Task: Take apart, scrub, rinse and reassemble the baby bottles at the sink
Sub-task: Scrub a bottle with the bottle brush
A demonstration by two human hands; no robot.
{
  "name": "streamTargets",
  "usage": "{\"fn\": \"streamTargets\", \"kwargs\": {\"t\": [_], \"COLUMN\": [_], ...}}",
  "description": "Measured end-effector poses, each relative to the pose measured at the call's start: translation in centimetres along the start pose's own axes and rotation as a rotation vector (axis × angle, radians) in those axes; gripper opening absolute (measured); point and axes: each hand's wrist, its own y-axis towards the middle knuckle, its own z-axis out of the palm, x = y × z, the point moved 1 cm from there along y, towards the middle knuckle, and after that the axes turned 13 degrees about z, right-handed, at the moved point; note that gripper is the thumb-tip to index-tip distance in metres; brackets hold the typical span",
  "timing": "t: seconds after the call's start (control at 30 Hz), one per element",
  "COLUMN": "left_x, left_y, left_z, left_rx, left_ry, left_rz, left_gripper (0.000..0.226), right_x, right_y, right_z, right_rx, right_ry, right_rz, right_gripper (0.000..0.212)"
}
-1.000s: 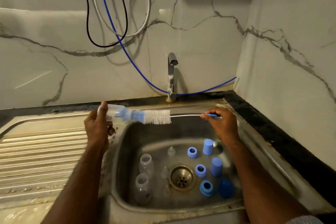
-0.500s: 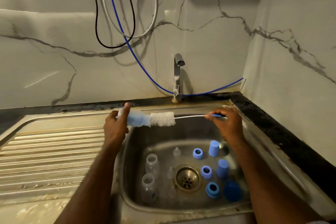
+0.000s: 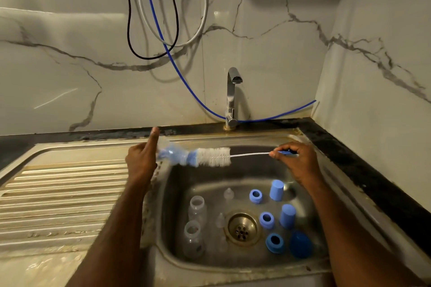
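Note:
My left hand point(image 3: 142, 158) grips a clear baby bottle point(image 3: 171, 155) held sideways over the sink's left rim. A bottle brush point(image 3: 213, 157) with white bristles and a blue tip is pushed into the bottle's mouth. My right hand point(image 3: 296, 162) pinches the brush's blue handle at the end of its wire stem. In the sink basin point(image 3: 233, 177) lie two more clear bottles point(image 3: 197, 209), clear teats point(image 3: 228, 193), three blue collar rings point(image 3: 255, 196), two blue caps point(image 3: 276, 190) and a dark blue round lid point(image 3: 300, 243).
A steel tap point(image 3: 232, 98) stands behind the basin, not running. A ribbed steel draining board point(image 3: 60, 196) lies to the left. The drain point(image 3: 242, 228) sits mid-basin. Black, white and blue hoses point(image 3: 158, 30) hang on the marble wall. Black counter point(image 3: 363, 170) runs along the right.
The bottle and my left hand have shifted right towards the basin, so the brush sits deeper in the bottle. The view has also moved.

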Motion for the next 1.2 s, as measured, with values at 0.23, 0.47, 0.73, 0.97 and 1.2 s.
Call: {"fn": "streamTargets", "kwargs": {"t": [0.23,0.47,0.73,0.97,1.2], "left_x": [-1.0,-0.1,0.1,0.4,0.5], "left_y": [0.1,-0.5,-1.1,0.3,0.9], "left_z": [-0.6,1.2,0.7,-1.3,-1.5], "left_rx": [-0.106,0.202,0.306,0.145,0.021], "left_ry": [0.283,0.134,-0.221,-0.094,0.183], "left_rz": [-0.033,0.047,0.142,0.094,0.118], "left_gripper": [0.084,0.067,0.038,0.062,0.080], "right_x": [-0.3,-0.3,-0.9,-0.4,0.5], "right_y": [0.3,0.6,0.0,0.2,0.0], "right_z": [-0.3,0.2,0.8,-0.7,-0.8], "right_rx": [-0.012,-0.040,0.065,0.009,-0.040], "right_ry": [0.001,-0.023,-0.099,-0.085,-0.019], "right_rz": [0.002,0.014,0.112,0.052,-0.011], "right_gripper": [0.017,0.014,0.012,0.013,0.020]}}
